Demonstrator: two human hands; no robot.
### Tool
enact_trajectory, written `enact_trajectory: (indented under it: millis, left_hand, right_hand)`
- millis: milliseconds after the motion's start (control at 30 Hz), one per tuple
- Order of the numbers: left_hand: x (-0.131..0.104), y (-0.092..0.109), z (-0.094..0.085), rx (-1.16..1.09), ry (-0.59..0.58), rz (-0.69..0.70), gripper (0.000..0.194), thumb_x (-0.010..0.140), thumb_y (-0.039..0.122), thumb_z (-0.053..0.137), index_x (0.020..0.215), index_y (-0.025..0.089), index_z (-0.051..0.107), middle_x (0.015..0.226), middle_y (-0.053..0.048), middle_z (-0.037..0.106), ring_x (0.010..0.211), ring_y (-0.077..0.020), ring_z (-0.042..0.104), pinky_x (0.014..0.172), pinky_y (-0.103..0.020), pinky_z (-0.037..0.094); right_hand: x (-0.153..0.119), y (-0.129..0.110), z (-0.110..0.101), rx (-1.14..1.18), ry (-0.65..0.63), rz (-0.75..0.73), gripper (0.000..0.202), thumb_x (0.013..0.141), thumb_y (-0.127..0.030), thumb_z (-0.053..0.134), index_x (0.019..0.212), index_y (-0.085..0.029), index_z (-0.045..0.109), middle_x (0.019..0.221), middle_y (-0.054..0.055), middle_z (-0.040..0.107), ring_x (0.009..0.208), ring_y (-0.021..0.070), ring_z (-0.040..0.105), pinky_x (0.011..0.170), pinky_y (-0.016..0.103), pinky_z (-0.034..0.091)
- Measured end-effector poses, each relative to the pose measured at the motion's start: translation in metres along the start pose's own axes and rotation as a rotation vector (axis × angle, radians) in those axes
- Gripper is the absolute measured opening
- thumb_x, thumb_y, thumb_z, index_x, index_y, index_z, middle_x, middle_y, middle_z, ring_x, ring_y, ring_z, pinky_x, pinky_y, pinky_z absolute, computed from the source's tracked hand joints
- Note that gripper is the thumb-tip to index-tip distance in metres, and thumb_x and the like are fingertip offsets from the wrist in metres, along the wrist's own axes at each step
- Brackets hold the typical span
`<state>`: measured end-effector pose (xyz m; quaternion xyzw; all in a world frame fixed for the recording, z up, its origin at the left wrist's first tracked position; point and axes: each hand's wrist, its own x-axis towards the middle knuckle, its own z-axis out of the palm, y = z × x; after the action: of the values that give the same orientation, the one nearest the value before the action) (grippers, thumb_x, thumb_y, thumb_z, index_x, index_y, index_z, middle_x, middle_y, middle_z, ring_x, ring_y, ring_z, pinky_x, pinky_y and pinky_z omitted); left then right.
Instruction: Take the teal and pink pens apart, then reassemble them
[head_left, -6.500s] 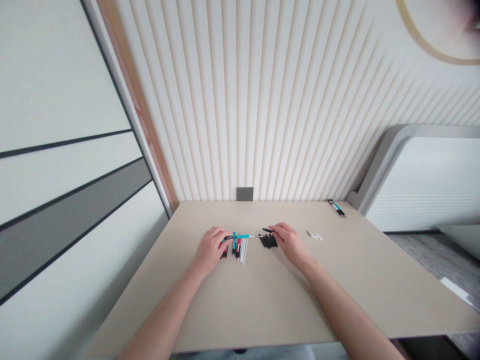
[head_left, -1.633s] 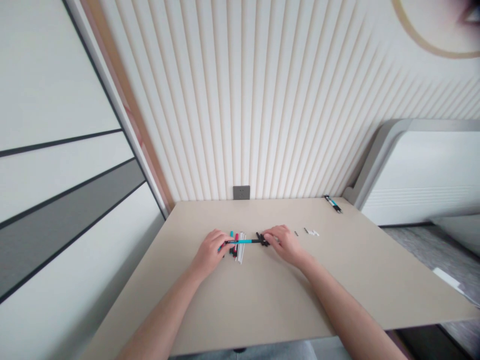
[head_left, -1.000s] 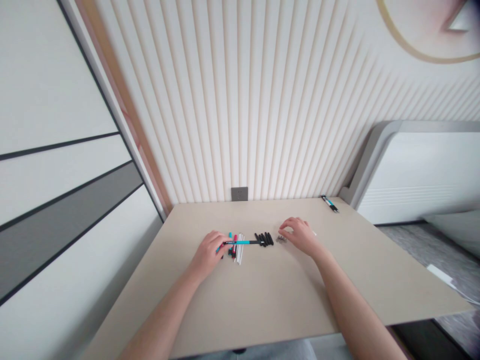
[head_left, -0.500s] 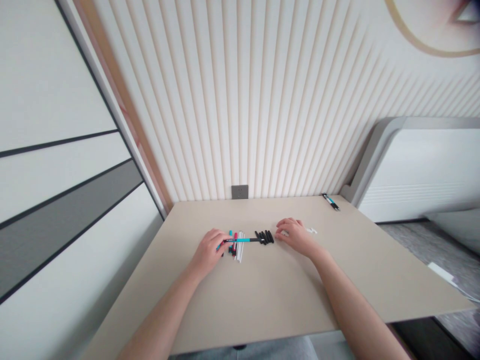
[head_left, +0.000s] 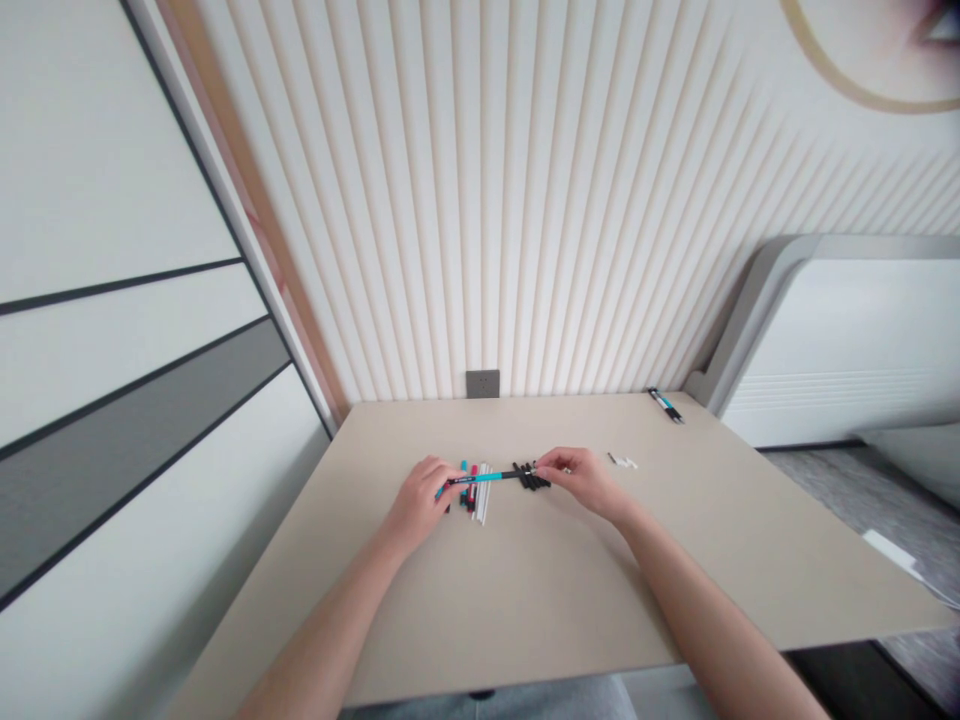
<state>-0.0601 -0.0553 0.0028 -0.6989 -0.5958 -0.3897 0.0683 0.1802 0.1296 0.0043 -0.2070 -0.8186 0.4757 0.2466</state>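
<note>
My left hand [head_left: 424, 500] is closed around a blue-and-black pen [head_left: 489, 478], held level above the table with its black end pointing right. At that end the thumb and fingers of my right hand [head_left: 576, 477] are pinched together; whatever small piece they hold is hidden. Beneath the pen lie several short black tubes [head_left: 538, 482]. Several thin white rods [head_left: 484, 500] sit nearer my left hand, beside red and blue pen parts [head_left: 472, 490]. To the right of my right hand are several small white pieces [head_left: 625, 462] and a small dark one.
Pens [head_left: 666, 406] lie at the back right of the beige table [head_left: 465, 610]. A ribbed wall with a dark socket [head_left: 483, 384] rises behind it. A white cabinet [head_left: 150, 480] stands left, and a bed headboard [head_left: 847, 340] right.
My right hand has moved left from beside the small white pieces to the pen's black end, its fingers now pinched. My left hand still holds the pen in nearly the same place.
</note>
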Motion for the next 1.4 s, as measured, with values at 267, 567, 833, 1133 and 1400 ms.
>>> enact_trajectory:
  millis: [267, 567, 833, 1133, 1400]
  left_hand:
    - [-0.001, 0.0, 0.001, -0.016, 0.02, 0.013, 0.01, 0.093, 0.027, 0.056, 0.091, 0.019, 0.062, 0.084, -0.004, 0.063, 0.081, -0.0174, 0.057, 0.075, -0.031, 0.048]
    - [-0.003, -0.003, 0.007, -0.055, 0.016, -0.006, 0.009, 0.092, 0.026, 0.057, 0.092, 0.019, 0.062, 0.085, -0.004, 0.062, 0.083, -0.0177, 0.057, 0.075, -0.031, 0.048]
    - [-0.003, -0.004, 0.008, -0.065, 0.02, -0.02, 0.007, 0.091, 0.025, 0.059, 0.09, 0.019, 0.062, 0.084, -0.004, 0.063, 0.082, -0.0181, 0.058, 0.075, -0.031, 0.049]
    - [-0.003, -0.001, 0.006, -0.055, 0.023, -0.022, 0.01, 0.092, 0.028, 0.057, 0.092, 0.019, 0.063, 0.085, -0.004, 0.063, 0.082, -0.0178, 0.058, 0.075, -0.031, 0.049]
    - [-0.003, -0.003, 0.007, -0.068, 0.023, -0.003, 0.009, 0.092, 0.027, 0.058, 0.091, 0.019, 0.063, 0.085, -0.004, 0.064, 0.083, -0.018, 0.059, 0.075, -0.032, 0.049]
  right_hand:
    - [-0.001, -0.001, 0.011, 0.02, -0.02, -0.023, 0.026, 0.082, -0.041, 0.065, 0.091, -0.018, 0.071, 0.084, 0.005, 0.072, 0.072, 0.0159, 0.06, 0.067, 0.029, 0.047]
    - [0.0, -0.004, 0.017, 0.099, -0.009, -0.028, 0.028, 0.082, -0.041, 0.065, 0.096, -0.017, 0.07, 0.085, 0.005, 0.07, 0.074, 0.0162, 0.06, 0.069, 0.03, 0.046]
    - [0.0, 0.001, 0.024, -0.046, 0.007, 0.066, 0.039, 0.089, -0.047, 0.053, 0.072, -0.015, 0.067, 0.064, 0.001, 0.063, 0.059, 0.0127, 0.052, 0.057, 0.025, 0.039]
    - [-0.002, -0.002, 0.023, -0.118, -0.004, -0.079, 0.032, 0.085, -0.045, 0.061, 0.105, -0.02, 0.067, 0.085, 0.003, 0.068, 0.069, 0.0148, 0.056, 0.065, 0.026, 0.044]
    - [-0.003, -0.003, 0.023, -0.174, -0.009, -0.046, 0.033, 0.088, -0.047, 0.055, 0.082, -0.019, 0.069, 0.072, 0.001, 0.067, 0.066, 0.0148, 0.055, 0.061, 0.025, 0.041]
